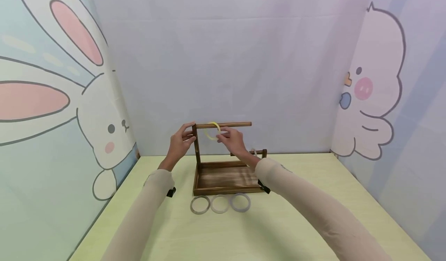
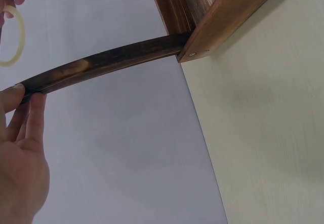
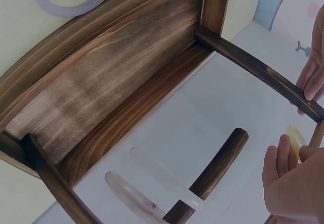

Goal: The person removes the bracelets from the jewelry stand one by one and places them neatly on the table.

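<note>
A yellow bangle (image 1: 218,127) is pinched in the fingers of my right hand (image 1: 234,141). It crosses the upper bar (image 1: 240,124) of a dark wooden rack and appears to encircle it, near the bar's left part. My left hand (image 1: 179,143) grips the top of the rack's tall post (image 2: 101,59), thumb on one side and fingers on the other. In the right wrist view, a whitish translucent bangle (image 3: 162,176) and a greyish one (image 3: 126,193) hang on the lower bar (image 3: 220,163). My right forearm partly hides that bar in the head view.
In front of the rack's tray base (image 1: 226,190), a brownish-grey bangle (image 1: 191,210), a whitish bangle (image 1: 219,212) and a lavender bangle (image 1: 240,210) lie in a row on the pale table (image 1: 195,237). Cloth walls with cartoon animals (image 1: 101,137) enclose the table.
</note>
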The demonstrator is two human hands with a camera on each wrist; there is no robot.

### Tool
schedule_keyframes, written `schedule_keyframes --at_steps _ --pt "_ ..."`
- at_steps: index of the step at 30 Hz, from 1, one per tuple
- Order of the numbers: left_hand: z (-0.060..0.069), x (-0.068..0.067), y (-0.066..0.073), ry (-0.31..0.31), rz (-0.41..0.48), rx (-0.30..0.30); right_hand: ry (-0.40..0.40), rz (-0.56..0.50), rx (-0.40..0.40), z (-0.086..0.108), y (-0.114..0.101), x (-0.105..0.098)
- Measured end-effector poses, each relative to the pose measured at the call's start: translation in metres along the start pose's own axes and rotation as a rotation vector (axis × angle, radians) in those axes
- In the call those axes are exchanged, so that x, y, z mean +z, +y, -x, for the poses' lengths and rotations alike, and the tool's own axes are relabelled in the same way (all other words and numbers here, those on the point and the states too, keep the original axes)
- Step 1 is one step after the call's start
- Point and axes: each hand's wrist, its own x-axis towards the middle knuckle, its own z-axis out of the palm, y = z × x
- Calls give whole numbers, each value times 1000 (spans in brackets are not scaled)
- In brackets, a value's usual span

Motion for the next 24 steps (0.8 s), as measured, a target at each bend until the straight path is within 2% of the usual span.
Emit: schedule_keyframes --at_steps 9,17,24 --pt "1 0 3 1 -2 -8 -6 32 -8 1 10 -12" --pt "1 -1 3 5 -4 3 -15 14 31 3 15 -21" --pt "2 -1 3 4 6 9 1 18 17 5 21 -28"
